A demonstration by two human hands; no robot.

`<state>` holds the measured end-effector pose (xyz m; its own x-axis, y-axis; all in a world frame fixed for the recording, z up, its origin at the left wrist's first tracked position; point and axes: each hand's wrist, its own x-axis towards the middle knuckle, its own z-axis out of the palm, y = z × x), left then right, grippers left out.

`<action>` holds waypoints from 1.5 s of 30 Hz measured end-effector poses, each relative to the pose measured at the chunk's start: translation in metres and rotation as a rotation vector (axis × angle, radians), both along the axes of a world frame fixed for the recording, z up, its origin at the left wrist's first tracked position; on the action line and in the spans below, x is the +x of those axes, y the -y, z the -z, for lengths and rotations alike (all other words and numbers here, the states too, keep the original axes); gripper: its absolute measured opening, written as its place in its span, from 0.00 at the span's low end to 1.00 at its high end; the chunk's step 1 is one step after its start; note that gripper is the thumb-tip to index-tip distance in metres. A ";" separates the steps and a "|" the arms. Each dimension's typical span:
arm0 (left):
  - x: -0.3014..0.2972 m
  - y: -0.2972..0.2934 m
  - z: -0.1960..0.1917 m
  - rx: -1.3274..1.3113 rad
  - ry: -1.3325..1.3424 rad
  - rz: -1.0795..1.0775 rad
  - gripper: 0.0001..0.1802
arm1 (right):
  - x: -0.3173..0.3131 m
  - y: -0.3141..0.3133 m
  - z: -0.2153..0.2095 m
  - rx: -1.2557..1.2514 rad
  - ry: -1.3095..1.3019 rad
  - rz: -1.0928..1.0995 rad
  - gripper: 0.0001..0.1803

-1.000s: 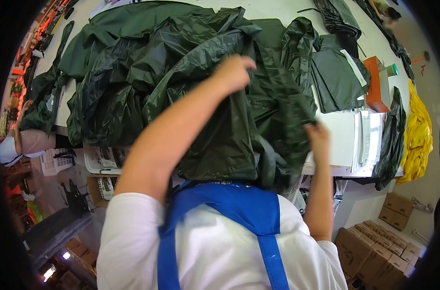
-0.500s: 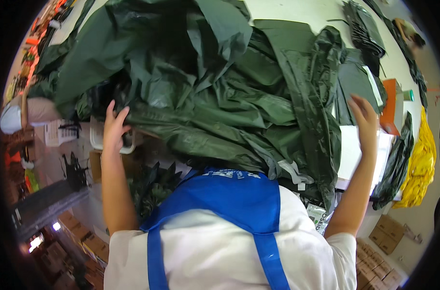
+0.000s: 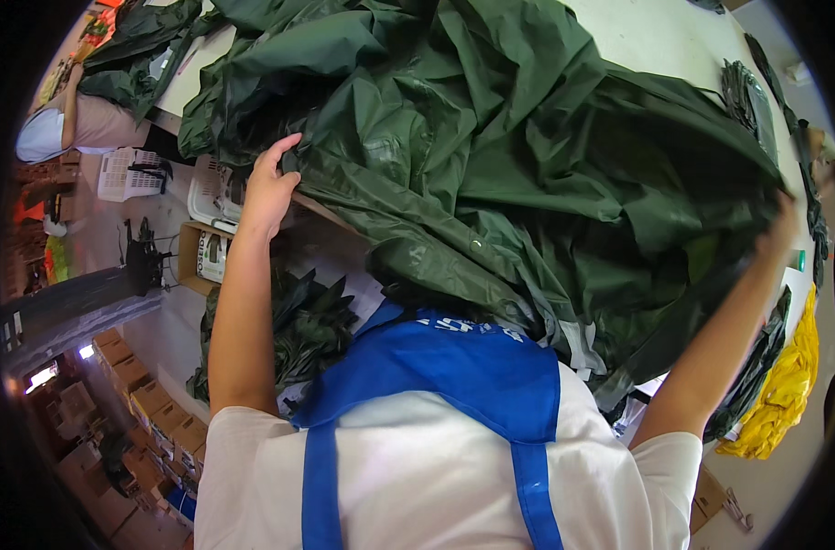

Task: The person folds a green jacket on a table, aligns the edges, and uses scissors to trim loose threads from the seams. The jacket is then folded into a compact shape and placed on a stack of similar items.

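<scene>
Dark green garment swings out wide to the right!

And there goes the cloth: half a second ago the right hand was bare and raised; now, blurred, its fingers seem clamped on the edge of the dark green garment, drawing it taut toward the yellow material. The left hand stays by the near left edge, finger and thumb parted, gripping nothing visible; whether they touch the cloth, I can't tell. The garment lies rumpled across the counter, its near edge hanging by the blue apron. That leaves it opened broader between the hands, creases remaining.
</scene>
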<state>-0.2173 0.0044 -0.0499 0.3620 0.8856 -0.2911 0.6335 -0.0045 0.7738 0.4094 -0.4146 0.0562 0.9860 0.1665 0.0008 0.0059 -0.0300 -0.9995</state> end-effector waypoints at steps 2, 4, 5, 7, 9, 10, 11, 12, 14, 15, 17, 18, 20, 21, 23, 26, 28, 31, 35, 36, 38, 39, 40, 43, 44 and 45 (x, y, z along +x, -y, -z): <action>0.019 0.015 -0.015 0.245 -0.053 0.145 0.30 | -0.046 0.016 -0.069 0.092 0.296 0.056 0.14; 0.054 0.037 -0.045 0.320 0.121 0.334 0.26 | -0.135 0.005 -0.096 0.070 0.364 0.031 0.13; 0.073 0.052 -0.055 0.350 0.214 0.423 0.24 | -0.185 -0.008 -0.090 -0.024 0.369 0.025 0.13; 0.101 0.091 -0.058 -0.227 0.562 0.551 0.24 | -0.291 -0.063 -0.067 -0.892 0.623 -0.294 0.19; 0.143 0.122 -0.039 -1.146 0.897 0.546 0.28 | -0.343 -0.079 -0.028 -0.600 0.493 -0.670 0.24; 0.164 0.132 -0.028 -1.431 0.947 0.472 0.30 | -0.358 -0.082 -0.021 -0.676 0.227 -0.760 0.22; 0.183 0.141 -0.024 -1.381 1.010 0.426 0.31 | -0.370 -0.084 -0.015 -0.706 0.273 -0.816 0.22; 0.194 0.146 -0.024 -1.327 1.075 0.370 0.33 | -0.376 -0.083 -0.010 -0.735 0.318 -0.883 0.22; 0.194 0.145 -0.031 -1.269 0.994 0.213 0.31 | -0.375 -0.076 0.002 -0.716 0.248 -0.979 0.21; 0.191 0.142 -0.028 -1.295 1.001 0.259 0.32 | -0.374 -0.073 0.006 -0.703 0.213 -1.033 0.20; 0.183 0.139 -0.024 -1.282 1.048 0.285 0.33 | -0.358 -0.076 -0.004 -0.801 0.192 -1.170 0.15; 0.181 0.138 -0.023 -1.242 1.088 0.271 0.34 | -0.348 -0.080 -0.008 -0.848 0.186 -1.238 0.13; 0.180 0.138 -0.026 -1.131 1.116 0.284 0.34 | -0.330 -0.096 -0.013 -0.516 0.280 -0.870 0.14; 0.177 0.139 -0.032 -1.053 1.102 0.301 0.34 | -0.316 -0.114 -0.022 -0.552 0.461 -0.846 0.17; 0.174 0.141 -0.042 -0.920 1.010 0.377 0.38 | -0.289 -0.155 -0.016 -0.292 0.710 -0.935 0.21; 0.162 0.143 -0.048 -0.765 0.949 0.544 0.40 | -0.240 -0.212 -0.012 -0.439 0.641 -1.114 0.31; 0.152 0.143 -0.047 -0.740 0.846 0.596 0.43 | -0.209 -0.237 0.004 -0.514 0.623 -1.255 0.33; 0.131 0.140 -0.044 -0.671 0.684 0.653 0.47 | -0.208 -0.245 0.026 -0.663 0.634 -1.453 0.30; 0.119 0.136 -0.036 -0.519 0.593 0.599 0.40 | -0.221 -0.236 0.025 -0.747 0.743 -1.371 0.20; 0.123 0.136 -0.035 -0.395 0.583 0.584 0.39 | -0.224 -0.233 0.020 -0.600 0.749 -1.325 0.20; 0.135 0.133 -0.036 -0.369 0.587 0.538 0.35 | -0.233 -0.223 0.017 -0.321 0.653 -1.204 0.19; 0.143 0.131 -0.038 -0.464 0.602 0.506 0.33 | -0.240 -0.218 0.014 -0.271 0.695 -1.118 0.18; 0.151 0.130 -0.046 -0.621 0.654 0.446 0.32 | -0.250 -0.215 0.011 -0.223 0.737 -1.032 0.17; 0.174 0.137 -0.052 -0.909 0.878 0.355 0.29 | -0.272 -0.212 0.018 0.060 0.612 -0.923 0.19; 0.175 0.138 -0.054 -0.934 0.960 0.339 0.28 | -0.277 -0.211 0.020 0.161 0.562 -0.889 0.20; 0.176 0.139 -0.056 -0.961 1.040 0.328 0.27 | -0.277 -0.207 0.023 0.213 0.511 -0.868 0.20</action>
